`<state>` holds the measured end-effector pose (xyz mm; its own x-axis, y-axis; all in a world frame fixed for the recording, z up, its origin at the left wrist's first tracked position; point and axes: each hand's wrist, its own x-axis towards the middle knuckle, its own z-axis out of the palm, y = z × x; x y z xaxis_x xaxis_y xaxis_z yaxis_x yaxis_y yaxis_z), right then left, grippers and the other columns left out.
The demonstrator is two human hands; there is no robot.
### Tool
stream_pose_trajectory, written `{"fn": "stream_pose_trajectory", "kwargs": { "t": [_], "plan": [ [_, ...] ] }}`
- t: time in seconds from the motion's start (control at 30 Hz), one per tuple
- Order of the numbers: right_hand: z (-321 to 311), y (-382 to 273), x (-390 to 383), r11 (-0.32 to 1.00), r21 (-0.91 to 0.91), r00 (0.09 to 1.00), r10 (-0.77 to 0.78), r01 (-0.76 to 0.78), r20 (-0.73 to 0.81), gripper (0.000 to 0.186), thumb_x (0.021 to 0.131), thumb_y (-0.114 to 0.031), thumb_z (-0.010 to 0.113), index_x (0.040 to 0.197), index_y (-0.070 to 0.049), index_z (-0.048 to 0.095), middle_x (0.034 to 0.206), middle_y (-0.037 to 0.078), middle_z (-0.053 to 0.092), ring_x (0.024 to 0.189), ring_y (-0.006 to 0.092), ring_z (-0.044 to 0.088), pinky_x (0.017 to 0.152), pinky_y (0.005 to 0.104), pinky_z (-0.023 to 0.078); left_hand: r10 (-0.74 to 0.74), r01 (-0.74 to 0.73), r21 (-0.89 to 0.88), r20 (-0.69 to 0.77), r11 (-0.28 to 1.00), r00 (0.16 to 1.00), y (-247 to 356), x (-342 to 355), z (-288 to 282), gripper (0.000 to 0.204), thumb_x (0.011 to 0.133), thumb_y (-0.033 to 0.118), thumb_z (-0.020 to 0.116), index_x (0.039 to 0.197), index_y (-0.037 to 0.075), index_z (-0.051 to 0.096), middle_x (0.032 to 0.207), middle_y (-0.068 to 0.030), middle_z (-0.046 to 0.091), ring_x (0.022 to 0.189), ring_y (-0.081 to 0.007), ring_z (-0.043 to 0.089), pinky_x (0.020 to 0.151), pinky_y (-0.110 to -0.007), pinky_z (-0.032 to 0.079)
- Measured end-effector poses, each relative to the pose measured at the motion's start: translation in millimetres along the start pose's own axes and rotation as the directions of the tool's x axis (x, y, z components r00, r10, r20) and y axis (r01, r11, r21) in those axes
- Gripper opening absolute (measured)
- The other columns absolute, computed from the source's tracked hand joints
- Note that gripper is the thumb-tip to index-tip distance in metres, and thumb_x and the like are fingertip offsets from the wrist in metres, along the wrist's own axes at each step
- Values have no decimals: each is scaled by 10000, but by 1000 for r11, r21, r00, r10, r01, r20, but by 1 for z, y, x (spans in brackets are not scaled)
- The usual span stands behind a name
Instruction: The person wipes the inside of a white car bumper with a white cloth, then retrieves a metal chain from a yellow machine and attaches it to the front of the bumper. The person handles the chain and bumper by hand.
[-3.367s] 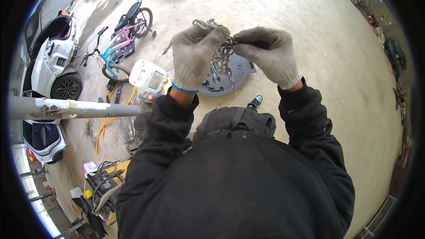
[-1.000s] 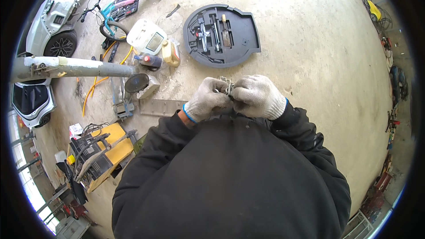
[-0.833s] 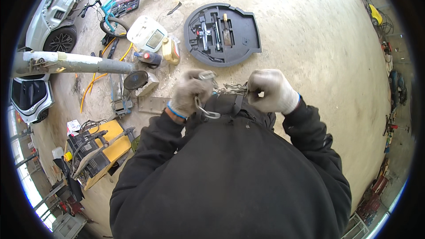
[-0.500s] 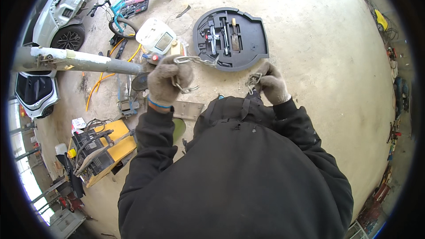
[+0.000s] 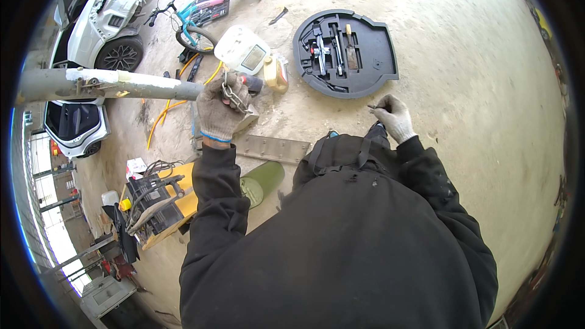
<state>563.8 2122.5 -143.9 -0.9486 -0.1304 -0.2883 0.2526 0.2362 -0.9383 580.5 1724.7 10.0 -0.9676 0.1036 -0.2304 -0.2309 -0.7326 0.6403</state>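
My left hand (image 5: 218, 113), in a dirty grey knit glove, is closed on a metal chain (image 5: 233, 92), with links hanging over its fingers. It sits at the end of a thick grey pole (image 5: 140, 85), partly covering it. My right hand (image 5: 393, 117), in a paler glove, is pinched around a small dark bit at its fingertips, too small to name. Beyond that hand lies a black rounded tool tray (image 5: 375, 55) with tools in its recesses. A yellowish bottle (image 5: 275, 75) and a white jerrycan (image 5: 234, 49) stand past my left hand.
A perforated metal plate (image 5: 274, 148) and a green cylinder (image 5: 265, 183) lie beside my left forearm. Further left are a yellow-and-black machine (image 5: 167, 204), an orange hose (image 5: 159, 120), a child's bicycle (image 5: 198, 9) and white car bodies (image 5: 91, 30).
The chain has left my right hand and is gathered at my left. My left hand has moved to the pole's end. The whole view has shifted, with the floor things appearing further right.
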Motion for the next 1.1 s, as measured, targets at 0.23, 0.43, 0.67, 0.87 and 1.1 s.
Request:
{"fn": "stream_pose_trajectory", "kwargs": {
  "t": [0.23,0.43,0.67,0.87,1.1],
  "plan": [
    [9,23,8,785,-618,976,99,43,194,257,779,-261,675,918,-50,721,914,147,725,885,295,700,797,386,547,-93,106,-110,122,988,988,-19,5,11,288,924,249,567,704,113,440,561,25,336,468,-105,336,469,-279,285],
    [50,-30,25,925,-257,926,-190,280,325,775,782,-391,749,1438,-87,468,1407,197,539,1306,329,523,1107,385,411,-235,312,-243,298,919,925,-55,10,43,284,960,291,531,761,94,480,604,10,371,444,-112,339,445,-284,276],
    [78,-54,31,1000,-17,900,4,4,435,421,972,-381,577,1165,-14,647,1116,144,692,984,255,669,844,376,543,-319,384,-443,217,810,923,-95,21,39,254,953,250,513,812,45,568,567,16,368,448,-102,337,475,-271,296],
    [52,-56,18,569,571,763,169,-592,623,477,1071,-369,353,1296,17,519,1136,155,666,857,217,692,646,339,595,-439,400,-356,-34,845,898,-139,16,20,275,951,258,528,896,9,632,563,13,388,461,-98,343,473,-277,308],
    [31,-73,15,657,445,743,273,-608,612,421,1036,-368,481,1249,-18,574,1077,92,670,847,181,680,704,315,571,-397,465,276,-266,841,878,-166,32,48,253,963,212,568,991,-14,677,687,-8,582,542,-74,482,480,-233,370]
  ]
}}
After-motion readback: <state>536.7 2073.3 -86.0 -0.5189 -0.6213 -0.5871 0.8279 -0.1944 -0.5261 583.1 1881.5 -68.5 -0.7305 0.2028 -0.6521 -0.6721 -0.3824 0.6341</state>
